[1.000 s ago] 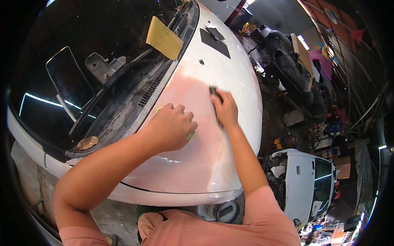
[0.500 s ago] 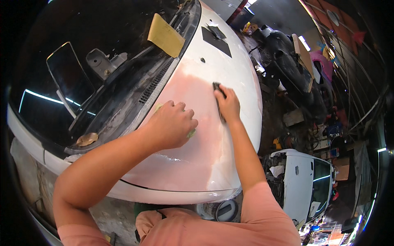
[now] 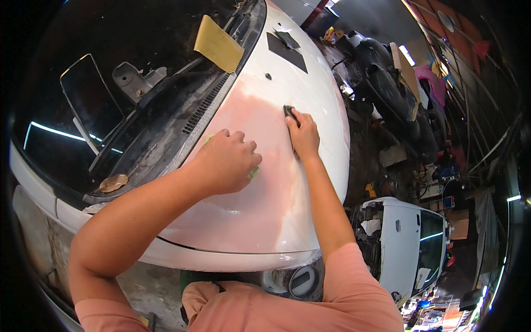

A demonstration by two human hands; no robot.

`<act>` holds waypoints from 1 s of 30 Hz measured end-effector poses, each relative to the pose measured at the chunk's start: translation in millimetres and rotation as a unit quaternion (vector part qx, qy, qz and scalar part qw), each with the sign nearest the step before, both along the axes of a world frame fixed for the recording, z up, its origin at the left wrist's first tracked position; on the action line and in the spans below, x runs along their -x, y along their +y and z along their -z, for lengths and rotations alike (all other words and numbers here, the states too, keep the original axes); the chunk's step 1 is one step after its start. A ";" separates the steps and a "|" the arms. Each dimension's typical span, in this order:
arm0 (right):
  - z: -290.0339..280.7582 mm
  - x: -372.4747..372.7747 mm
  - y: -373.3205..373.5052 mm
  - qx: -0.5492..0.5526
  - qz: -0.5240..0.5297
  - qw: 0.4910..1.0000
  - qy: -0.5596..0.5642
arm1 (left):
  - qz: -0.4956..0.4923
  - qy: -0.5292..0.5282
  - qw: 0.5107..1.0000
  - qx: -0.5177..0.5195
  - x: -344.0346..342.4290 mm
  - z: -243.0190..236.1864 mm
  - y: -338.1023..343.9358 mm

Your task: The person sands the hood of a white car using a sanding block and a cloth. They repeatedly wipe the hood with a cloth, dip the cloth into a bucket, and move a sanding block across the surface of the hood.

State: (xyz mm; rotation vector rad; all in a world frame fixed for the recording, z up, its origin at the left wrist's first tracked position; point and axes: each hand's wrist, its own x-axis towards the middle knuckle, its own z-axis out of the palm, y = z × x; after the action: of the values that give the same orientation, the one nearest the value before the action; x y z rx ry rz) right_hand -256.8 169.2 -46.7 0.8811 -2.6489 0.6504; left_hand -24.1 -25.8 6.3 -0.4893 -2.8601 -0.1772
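Head view: clasped in the right hand point(image 3: 304, 134), a dark sanding block point(image 3: 289, 112), set at the border between pinkish patch point(image 3: 268, 124) and white paint on a car hood point(image 3: 327, 119). Grasped under curled fingers of the left hand point(image 3: 228, 160), a yellow-green pad point(image 3: 253, 173), on the pinkish patch. Farther up the hood, near a washer nozzle point(image 3: 268, 76), a black sheet point(image 3: 281, 50). Over the cowl grille point(image 3: 200, 113), a bent yellow sheet point(image 3: 217, 44).

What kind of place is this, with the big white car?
Probably a car body repair shop: the white hood has a dull pink patch, another white vehicle stands nearby, and what look like loose black car parts are piled up.
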 end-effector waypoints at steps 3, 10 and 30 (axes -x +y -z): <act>17.4 -70.2 30.1 -0.019 -0.049 0.998 -0.016 | -0.016 -0.008 1.000 0.002 -7.3 6.0 -9.9; 5.9 -5.7 15.5 0.028 0.005 1.000 -0.011 | -0.021 0.003 1.000 -0.012 -3.6 -2.4 6.1; -35.0 -45.7 -102.9 0.005 -0.007 1.000 -0.022 | -0.197 0.124 0.825 -0.515 -2.3 -60.4 -53.2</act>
State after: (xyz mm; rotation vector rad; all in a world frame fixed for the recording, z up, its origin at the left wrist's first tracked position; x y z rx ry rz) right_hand -211.1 66.3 -11.7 0.8933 -2.6787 0.6939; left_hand -21.8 -79.0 66.7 0.2824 -2.0902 -1.3417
